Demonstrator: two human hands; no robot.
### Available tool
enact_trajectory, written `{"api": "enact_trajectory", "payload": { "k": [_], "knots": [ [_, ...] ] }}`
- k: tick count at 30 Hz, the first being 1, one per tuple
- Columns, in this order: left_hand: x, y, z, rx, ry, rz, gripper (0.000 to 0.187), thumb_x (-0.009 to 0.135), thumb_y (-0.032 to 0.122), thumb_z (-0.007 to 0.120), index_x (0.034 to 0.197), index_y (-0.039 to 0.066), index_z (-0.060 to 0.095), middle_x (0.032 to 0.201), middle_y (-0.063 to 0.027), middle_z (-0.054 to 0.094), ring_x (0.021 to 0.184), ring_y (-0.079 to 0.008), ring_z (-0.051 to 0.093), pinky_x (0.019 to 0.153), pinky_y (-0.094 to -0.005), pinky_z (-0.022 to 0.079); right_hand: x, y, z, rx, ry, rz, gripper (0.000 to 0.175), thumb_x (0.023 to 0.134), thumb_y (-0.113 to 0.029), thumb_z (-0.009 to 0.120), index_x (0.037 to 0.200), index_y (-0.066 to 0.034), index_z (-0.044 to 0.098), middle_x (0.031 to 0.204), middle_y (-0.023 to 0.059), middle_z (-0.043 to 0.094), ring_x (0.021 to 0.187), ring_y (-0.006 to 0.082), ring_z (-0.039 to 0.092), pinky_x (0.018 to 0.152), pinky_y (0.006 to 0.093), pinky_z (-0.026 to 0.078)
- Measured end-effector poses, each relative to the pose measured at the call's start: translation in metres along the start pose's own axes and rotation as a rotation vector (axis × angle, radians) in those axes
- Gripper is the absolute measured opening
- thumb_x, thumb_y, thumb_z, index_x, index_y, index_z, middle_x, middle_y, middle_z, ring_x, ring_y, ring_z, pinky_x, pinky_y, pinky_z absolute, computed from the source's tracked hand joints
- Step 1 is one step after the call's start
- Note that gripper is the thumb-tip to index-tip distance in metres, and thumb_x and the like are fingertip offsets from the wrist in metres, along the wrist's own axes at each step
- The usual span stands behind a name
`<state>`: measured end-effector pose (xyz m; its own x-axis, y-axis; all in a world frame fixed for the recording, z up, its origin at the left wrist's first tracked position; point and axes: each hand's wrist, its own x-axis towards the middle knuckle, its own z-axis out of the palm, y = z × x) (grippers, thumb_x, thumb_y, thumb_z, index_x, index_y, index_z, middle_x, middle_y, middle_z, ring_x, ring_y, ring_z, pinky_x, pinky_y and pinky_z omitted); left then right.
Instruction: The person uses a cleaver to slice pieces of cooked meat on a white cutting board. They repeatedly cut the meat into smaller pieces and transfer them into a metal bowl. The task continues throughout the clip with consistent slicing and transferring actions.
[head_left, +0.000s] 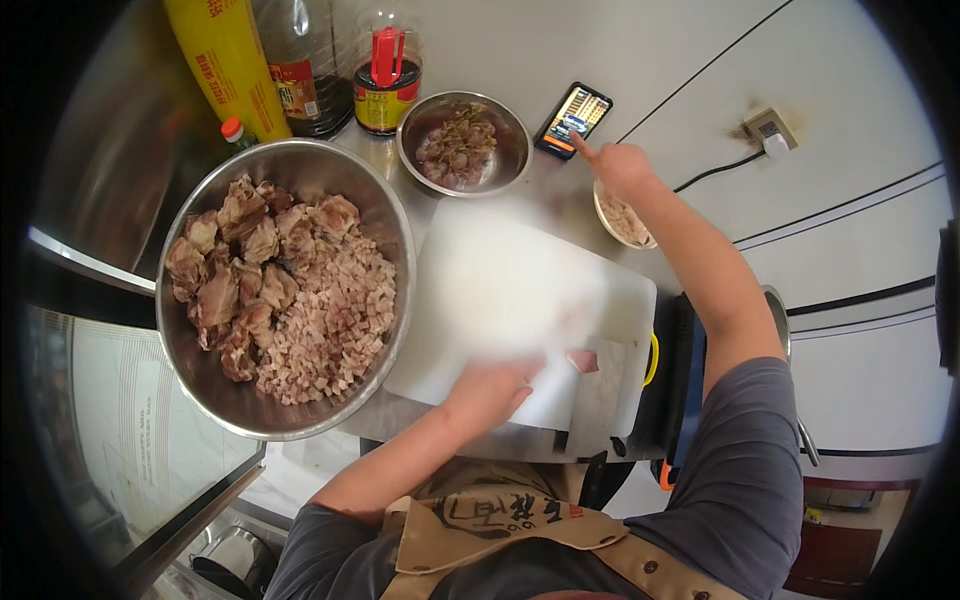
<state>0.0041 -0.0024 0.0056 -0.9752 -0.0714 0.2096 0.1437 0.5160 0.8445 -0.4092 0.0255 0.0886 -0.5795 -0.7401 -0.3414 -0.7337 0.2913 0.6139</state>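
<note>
My right hand (619, 166) reaches to a smartphone (574, 120) near the wall, its index finger at the lit screen. Over the lower part of a white cutting board (630, 300) is my left hand (491, 390), thumb apart and seemingly holding nothing; glare blurs its fingertips. To its right a cleaver (600, 397) lies flat, its dark handle (592, 480) past the counter's front edge. A small piece of meat (583, 361) rests at the blade's upper left. Left of the board, a large steel bowl (401, 225) holds meat chunks (217, 292) and diced meat (330, 330).
A smaller steel bowl (517, 169) contains grapes (457, 150). Behind my right forearm sits a small bowl of meat (626, 221). Bottles of dark liquid (386, 97) and a yellow package (232, 67) stand at the back left. A plug (776, 146) with a black cord is in the wall socket.
</note>
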Motion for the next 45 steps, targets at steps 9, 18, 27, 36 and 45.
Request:
{"api": "enact_trajectory", "payload": {
  "k": [9,18,27,36,45],
  "knots": [
    [-0.001,0.0,-0.002,-0.032,-0.002,0.009,0.053,0.075,0.002,0.082,0.125,0.006,0.065,0.129,-0.013,0.062,0.115,-0.0375,0.06,0.1,-0.0457,0.05,-0.016,0.049,-0.023,0.001,0.356,0.183,0.085,0.094,-0.008,0.058,0.168,-0.0283,0.022,0.087,0.013,0.069,0.076,0.0314,0.072,0.063,0.0438,0.058],
    [0.001,0.005,0.002,-0.025,-0.007,-0.047,0.051,0.076,0.0,0.08,0.124,0.007,0.066,0.124,-0.0148,0.066,0.113,-0.0385,0.062,0.1,-0.0458,0.051,-0.246,-0.082,-0.005,0.561,0.559,0.115,0.057,0.095,-0.025,0.064,0.149,-0.0103,0.052,0.091,0.0168,0.072,0.075,0.0347,0.071,0.062,0.0488,0.057],
    [0.011,0.03,-0.008,0.104,0.095,0.205,0.041,0.079,0.0,0.078,0.119,0.002,0.066,0.116,-0.0177,0.069,0.101,-0.0396,0.065,0.092,-0.0431,0.053,-0.474,-0.26,0.082,1.302,0.339,0.64,0.04,0.097,-0.033,0.069,0.116,0.0015,0.066,0.093,0.0185,0.071,0.083,0.0365,0.07,0.073,0.0449,0.056],
    [0.008,-0.004,0.003,0.227,0.024,0.149,0.04,0.078,0.002,0.079,0.116,0.002,0.068,0.112,-0.0148,0.07,0.104,-0.0336,0.067,0.089,-0.0413,0.055,-0.485,-0.309,0.109,2.799,0.051,0.635,0.035,0.109,-0.034,0.057,0.119,-0.0018,0.063,0.093,0.0097,0.07,0.075,0.0163,0.067,0.065,0.0312,0.054],
    [0.008,-0.001,0.008,0.277,0.021,0.276,0.033,0.08,0.001,0.074,0.113,0.004,0.071,0.112,-0.0127,0.071,0.109,-0.0352,0.064,0.097,-0.0434,0.052,-0.479,-0.274,0.096,2.881,0.149,0.566,0.029,0.109,-0.031,0.056,0.119,-0.0043,0.062,0.08,0.0051,0.06,0.054,0.0103,0.051,0.046,0.0277,0.041]
  ]
}}
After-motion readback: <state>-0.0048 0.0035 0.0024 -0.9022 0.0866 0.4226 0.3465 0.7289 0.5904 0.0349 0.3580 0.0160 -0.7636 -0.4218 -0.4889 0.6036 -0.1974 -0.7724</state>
